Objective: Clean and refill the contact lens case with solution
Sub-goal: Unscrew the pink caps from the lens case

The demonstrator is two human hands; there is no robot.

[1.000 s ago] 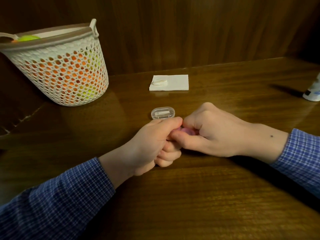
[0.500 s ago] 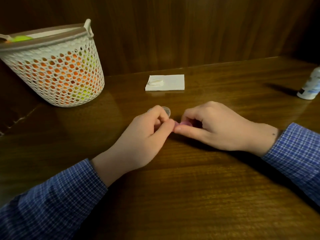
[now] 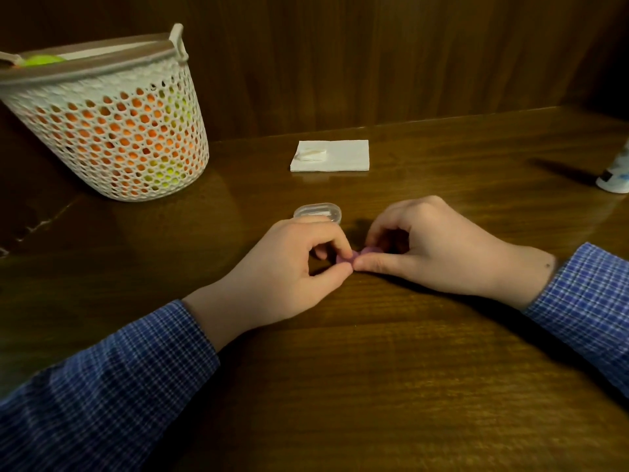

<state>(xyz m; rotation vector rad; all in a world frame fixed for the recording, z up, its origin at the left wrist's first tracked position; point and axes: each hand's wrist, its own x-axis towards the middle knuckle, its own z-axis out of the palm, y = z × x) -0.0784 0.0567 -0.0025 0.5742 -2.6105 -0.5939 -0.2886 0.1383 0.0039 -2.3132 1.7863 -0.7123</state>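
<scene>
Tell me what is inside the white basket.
Through the basket holes orange and yellow-green things show, and one yellow-green piece peeks above the rim. What they are stays hidden behind the wall.

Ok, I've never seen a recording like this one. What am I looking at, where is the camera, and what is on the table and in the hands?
There is no machine here: a person in a blue checked shirt works with bare hands. The single camera sits on their head and looks forward and down, so the arms come in from the bottom edge.

The left hand and the right hand meet in the middle of the wooden table and together pinch a small pink lens case, mostly hidden by the fingers.

Just behind the left hand lies a small clear plastic box. Further back lies a folded white napkin, at the far left stands a white mesh basket, and at the right edge a white bottle, partly cut off.
</scene>
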